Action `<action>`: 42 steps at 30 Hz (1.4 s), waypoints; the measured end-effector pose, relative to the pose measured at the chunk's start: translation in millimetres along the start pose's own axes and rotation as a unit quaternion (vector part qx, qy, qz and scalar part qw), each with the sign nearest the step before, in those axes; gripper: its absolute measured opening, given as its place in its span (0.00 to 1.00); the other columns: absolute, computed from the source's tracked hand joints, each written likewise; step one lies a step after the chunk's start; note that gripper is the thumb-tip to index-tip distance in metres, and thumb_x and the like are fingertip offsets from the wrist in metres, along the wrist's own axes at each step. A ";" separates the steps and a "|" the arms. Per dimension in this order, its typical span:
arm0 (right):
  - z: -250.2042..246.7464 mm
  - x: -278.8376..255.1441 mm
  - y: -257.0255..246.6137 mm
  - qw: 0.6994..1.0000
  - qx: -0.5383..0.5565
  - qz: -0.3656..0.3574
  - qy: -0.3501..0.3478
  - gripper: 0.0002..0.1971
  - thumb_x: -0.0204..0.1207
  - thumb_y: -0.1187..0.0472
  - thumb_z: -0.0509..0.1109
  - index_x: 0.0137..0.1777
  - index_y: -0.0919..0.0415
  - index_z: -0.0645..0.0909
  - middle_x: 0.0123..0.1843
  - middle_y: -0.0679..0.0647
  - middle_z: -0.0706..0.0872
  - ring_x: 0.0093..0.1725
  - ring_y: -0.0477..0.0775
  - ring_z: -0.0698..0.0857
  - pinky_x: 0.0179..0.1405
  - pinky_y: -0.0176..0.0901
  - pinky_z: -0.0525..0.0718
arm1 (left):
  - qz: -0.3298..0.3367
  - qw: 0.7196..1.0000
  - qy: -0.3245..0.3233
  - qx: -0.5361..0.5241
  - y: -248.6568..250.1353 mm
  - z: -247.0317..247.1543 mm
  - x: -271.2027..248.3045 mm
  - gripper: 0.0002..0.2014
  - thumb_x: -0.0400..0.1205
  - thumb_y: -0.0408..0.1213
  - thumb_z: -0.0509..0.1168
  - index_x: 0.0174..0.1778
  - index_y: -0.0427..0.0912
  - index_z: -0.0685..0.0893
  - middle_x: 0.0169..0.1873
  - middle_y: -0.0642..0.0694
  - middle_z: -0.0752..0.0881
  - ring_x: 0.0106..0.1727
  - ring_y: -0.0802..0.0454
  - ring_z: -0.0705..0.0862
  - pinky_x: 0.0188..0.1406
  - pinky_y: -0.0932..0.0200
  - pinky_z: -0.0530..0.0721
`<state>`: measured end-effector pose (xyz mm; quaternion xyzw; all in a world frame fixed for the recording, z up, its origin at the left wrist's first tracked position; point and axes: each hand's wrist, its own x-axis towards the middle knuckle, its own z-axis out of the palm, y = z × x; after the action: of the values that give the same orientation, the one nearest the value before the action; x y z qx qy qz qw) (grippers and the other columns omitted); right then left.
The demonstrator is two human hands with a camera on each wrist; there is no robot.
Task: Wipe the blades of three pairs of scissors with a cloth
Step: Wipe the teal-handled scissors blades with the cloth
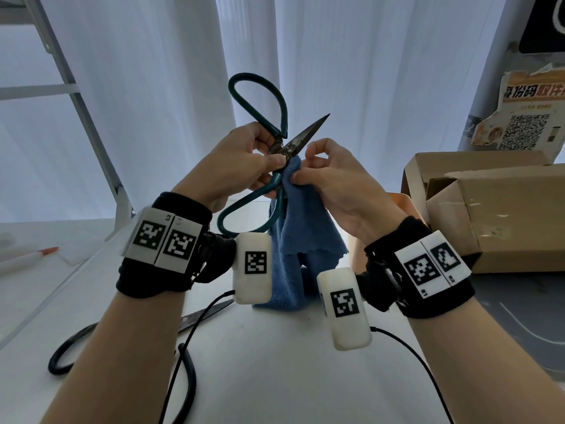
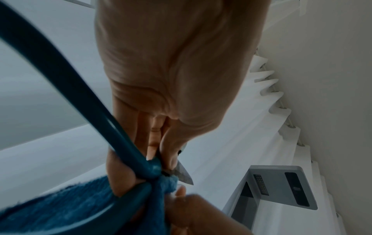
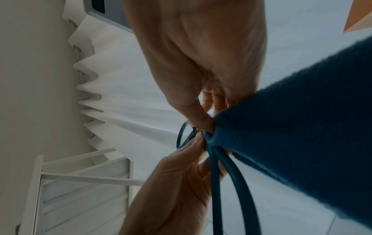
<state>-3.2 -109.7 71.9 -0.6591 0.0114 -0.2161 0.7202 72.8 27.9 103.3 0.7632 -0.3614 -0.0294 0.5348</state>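
the left hand [image 1: 241, 160] pinches the green-handled scissors [image 1: 276, 142] right at the pivot, thumb on top and fingers curled beneath, so the pair hangs in the air above the white table [image 1: 275, 362] with one dark blade [image 1: 308, 133] pointing toward two o'clock and the handle loops spread toward eleven and seven; the right hand [image 1: 330, 179] pinches a fold of the blue cloth [image 1: 302, 228] between thumb and fingertips at the root of the blades, the rest of the cloth draping down at six o'clock; judged from this, the wipe is at its start near the pivot; to do it well, the fold should wrap the flat of the blade, not the edge, and slide outward from pivot to tip, the fingers kept behind the cloth and off the cutting side, while the left grip holds the pivot steady so the blades cannot swing closed on the cloth; both wrists are raised and turned inward, palms facing each other; a black-handled pair [image 1: 122, 335] lies on the table near eight o'clock; a cardboard box [image 1: 495, 209] sits at three o'clock.
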 end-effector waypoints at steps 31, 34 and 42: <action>-3.4 0.8 3.5 1.000 -0.005 -0.012 0.004 0.16 0.75 0.77 0.74 0.46 0.59 0.72 0.34 0.54 0.82 0.42 0.58 0.86 0.55 0.57 0.87 | -0.004 1.000 0.004 -0.002 1.4 3.2 1.1 0.10 0.86 0.29 0.66 0.63 0.35 0.79 0.56 0.43 0.83 0.26 0.57 0.85 0.30 0.60 0.88; -6.5 0.3 0.3 1.000 -0.025 -0.008 -0.011 0.16 0.76 0.80 0.69 0.48 0.60 0.72 0.33 0.51 0.83 0.38 0.53 0.86 0.40 0.41 0.86 | -0.001 1.000 0.002 0.005 0.8 4.4 0.6 0.10 0.86 0.29 0.67 0.62 0.35 0.79 0.55 0.43 0.82 0.25 0.58 0.84 0.28 0.60 0.87; -3.9 0.8 1.4 1.000 -0.012 -0.013 0.002 0.15 0.75 0.73 0.75 0.46 0.59 0.71 0.37 0.56 0.83 0.43 0.59 0.87 0.51 0.56 0.88 | 0.002 1.000 -0.004 -0.012 3.8 1.4 0.4 0.11 0.86 0.29 0.66 0.64 0.33 0.78 0.56 0.43 0.83 0.26 0.58 0.85 0.30 0.61 0.87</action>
<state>-3.3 -113.6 70.2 -0.6673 0.0067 -0.2265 0.7095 70.5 25.9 106.1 0.7558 -0.3645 -0.0359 0.5428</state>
